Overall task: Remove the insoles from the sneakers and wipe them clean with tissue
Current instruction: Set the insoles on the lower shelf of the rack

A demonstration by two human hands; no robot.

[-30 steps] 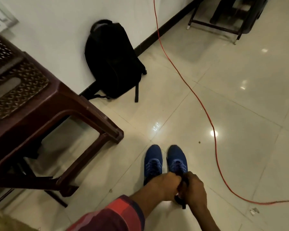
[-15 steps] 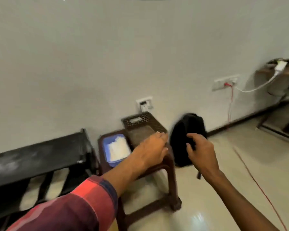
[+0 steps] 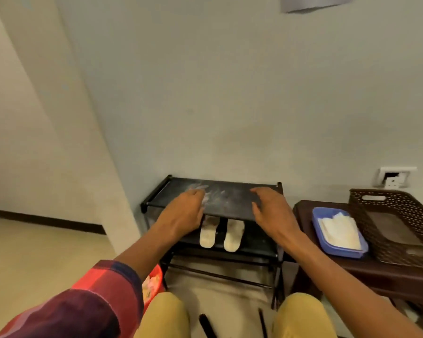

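- The person faces a black rack [image 3: 220, 201] set against the wall, knees in tan trousers at the bottom of the view.
- The left hand [image 3: 185, 213] reaches over the rack's front left edge, fingers loosely spread and curled down; it grips nothing.
- The right hand [image 3: 270, 211] hovers over the front right edge, fingers apart and bent, also empty.
- Whether either hand touches the top shelf cannot be told.
- Two pale insoles [image 3: 233, 235] lie side by side on the shelf below, heels toward the person, partly hidden under the top shelf.
- The left one sits just beside the left hand's wrist.
- The top shelf carries whitish dust smears between the hands.
- To the right stands a brown stool [image 3: 303, 211] holding a blue tray [image 3: 318, 223] of white tissue [image 3: 340, 230] and a brown woven basket [image 3: 396, 215].
- A red tub [image 3: 153, 281] shows behind the left forearm, near the rack's foot.
- The sneakers are out of view.
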